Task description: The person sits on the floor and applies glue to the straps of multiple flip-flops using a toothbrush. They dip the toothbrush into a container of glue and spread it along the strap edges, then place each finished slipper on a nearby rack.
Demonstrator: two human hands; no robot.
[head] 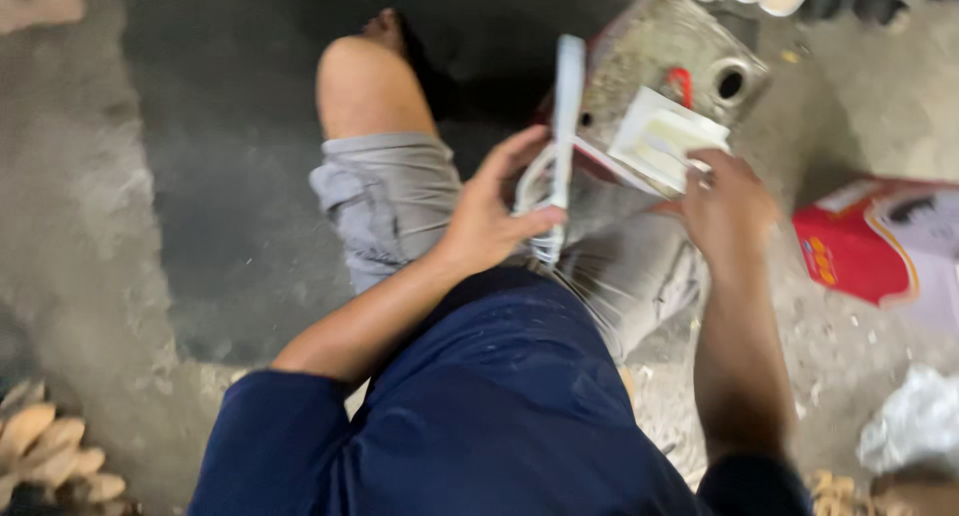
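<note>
Head view: the person is sitting low over a bare concrete floor, in grey shorts and a dark blue shirt, and is working on a worn grey metal block with a round hole and a red fitting, which is resting against the knees. This block serves as the landmark here.

The left hand is closing thumb and fingers around a slim white plastic strip with loops of white cord, holding it upright just left of the block. The right hand is pinching the lower edge of a flat white square plastic piece, which is lying against the near face of the block, below its red fitting. The frame is blurred, so whether that piece is fixed to the block or loose cannot be told.

Right of the block, a red and white printed bag is lying on the floor; nearer the person on that side, a crumpled white plastic wrap is showing. Far left of the block, pale wood pieces are piled at the frame's corner.

By my judgement, the step in hand is fitting or handling the white piece at the block; the next move would call for a steady right pinch while the left keeps the cord clear.
</note>
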